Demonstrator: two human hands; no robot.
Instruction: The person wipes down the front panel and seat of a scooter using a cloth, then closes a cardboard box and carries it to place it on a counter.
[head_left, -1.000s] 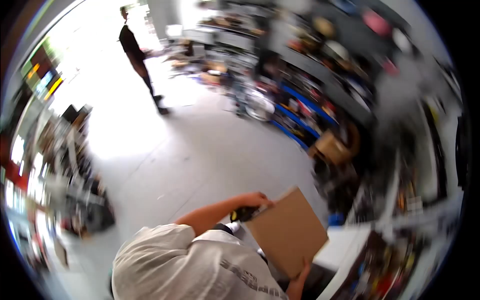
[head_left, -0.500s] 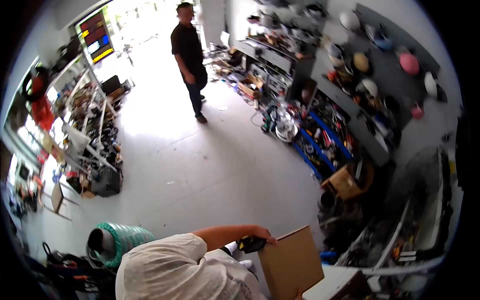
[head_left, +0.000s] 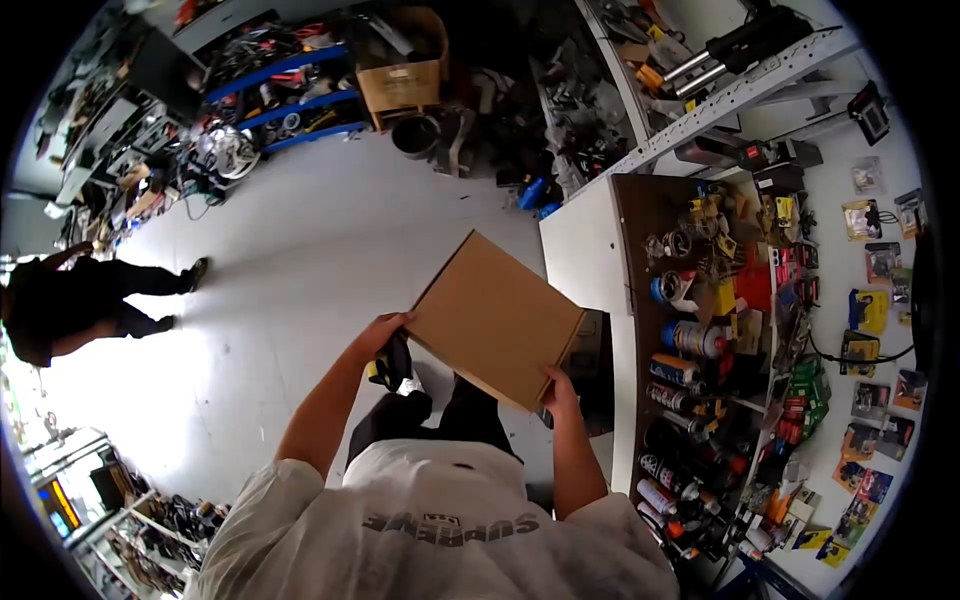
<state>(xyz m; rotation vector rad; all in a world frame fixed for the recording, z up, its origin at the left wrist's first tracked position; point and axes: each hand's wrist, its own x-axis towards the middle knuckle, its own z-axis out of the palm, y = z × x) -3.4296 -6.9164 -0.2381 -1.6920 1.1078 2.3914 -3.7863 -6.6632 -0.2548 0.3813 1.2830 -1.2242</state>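
A flat brown cardboard box point(head_left: 497, 318) is held in front of my body, tilted, above the grey floor. My left hand point(head_left: 382, 332) grips its left corner, and a black and yellow item point(head_left: 392, 365) hangs just below that hand; whether the hand also holds it is unclear. At the box's lower right edge, my right hand point(head_left: 560, 390) is closed with the thumb on top. The fingers under the box are hidden on both sides.
To the right stands a white cabinet point(head_left: 590, 245) beside shelves crowded with spray cans point(head_left: 690, 338) and small parts. Blue-edged racks point(head_left: 300, 100) and a cardboard carton point(head_left: 402, 85) are at the top. Another person point(head_left: 85, 300) stands at the left.
The view has swung right, bringing the cabinet and stocked shelves into sight. The other person now appears at the far left. The box remains in both hands and shows its broad face.
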